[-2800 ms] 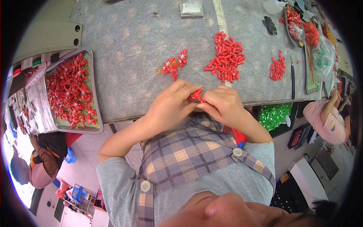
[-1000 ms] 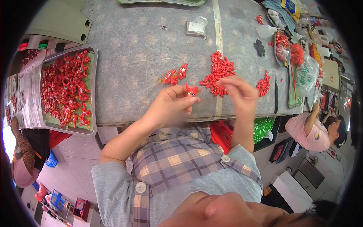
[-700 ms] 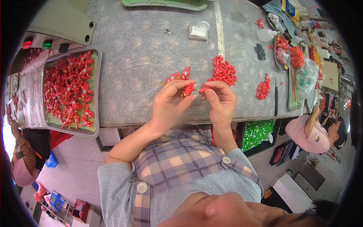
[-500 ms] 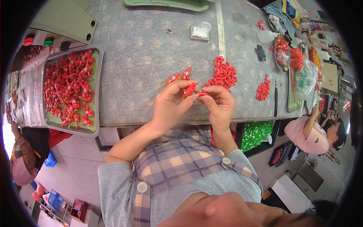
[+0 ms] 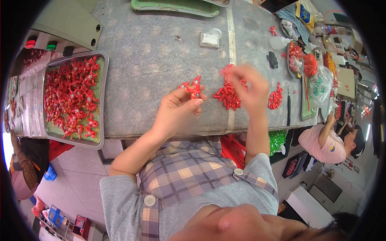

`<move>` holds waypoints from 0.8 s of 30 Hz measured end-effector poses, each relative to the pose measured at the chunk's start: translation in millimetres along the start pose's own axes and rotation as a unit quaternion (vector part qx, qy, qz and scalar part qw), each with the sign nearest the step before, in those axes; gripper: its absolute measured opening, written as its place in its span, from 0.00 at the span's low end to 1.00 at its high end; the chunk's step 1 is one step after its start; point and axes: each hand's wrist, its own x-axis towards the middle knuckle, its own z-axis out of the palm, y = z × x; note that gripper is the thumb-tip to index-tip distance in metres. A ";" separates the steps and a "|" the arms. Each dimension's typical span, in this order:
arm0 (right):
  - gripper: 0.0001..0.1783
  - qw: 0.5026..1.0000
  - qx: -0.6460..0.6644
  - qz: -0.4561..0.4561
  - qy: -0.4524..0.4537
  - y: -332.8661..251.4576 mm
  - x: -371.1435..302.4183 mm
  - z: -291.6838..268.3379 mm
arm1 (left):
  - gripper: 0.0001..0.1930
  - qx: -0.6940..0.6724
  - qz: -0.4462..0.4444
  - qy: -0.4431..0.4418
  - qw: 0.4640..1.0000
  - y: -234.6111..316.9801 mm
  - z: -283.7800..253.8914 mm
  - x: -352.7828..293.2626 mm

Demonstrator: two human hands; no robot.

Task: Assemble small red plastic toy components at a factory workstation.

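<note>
Between the thumb and fingers of my left hand (image 5: 173,112) is a small red figurine (image 5: 194,94) with a white and dark mark on it. Just beyond it, two similar red pieces (image 5: 196,80) lie on the grey tabletop. My right hand (image 5: 254,89) is smeared by motion above the far right side of a pile of small red parts (image 5: 227,98), covering some of them. Whether its fingers hold anything is not clear.
At the left, a metal tray (image 5: 102,100) is heaped with red figurines. A smaller red pile (image 5: 275,97) and a dark slim tool (image 5: 288,109) lie to the right. A green tray (image 5: 173,7) sits at the far edge. Another person (image 5: 321,142) works at the right.
My right hand has left the figurine and moved right and away, over the pile of parts. My left hand has shifted slightly nearer, still gripping the figurine.
</note>
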 end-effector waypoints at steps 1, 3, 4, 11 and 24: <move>0.06 0.999 -0.039 -0.011 0.035 9.6 17.8 -3.1 | 0.16 -0.001 -0.001 -0.001 1.000 1.0 -0.1 -1.1; 0.05 0.987 -0.141 -0.035 0.065 27.1 46.0 -5.0 | 0.16 0.011 0.000 0.006 1.000 4.3 -0.6 -1.1; 0.05 0.987 -0.143 -0.035 0.065 35.6 55.3 -3.5 | 0.16 0.010 0.001 0.004 1.000 5.0 -1.6 -0.7; 0.04 0.937 -0.300 -0.176 0.019 54.0 81.0 9.6 | 0.13 0.031 0.013 0.007 0.999 6.8 -12.8 0.4; 0.05 0.934 -0.306 -0.187 -0.002 52.2 81.6 1.5 | 0.15 0.019 0.033 0.017 0.999 8.7 -14.6 0.0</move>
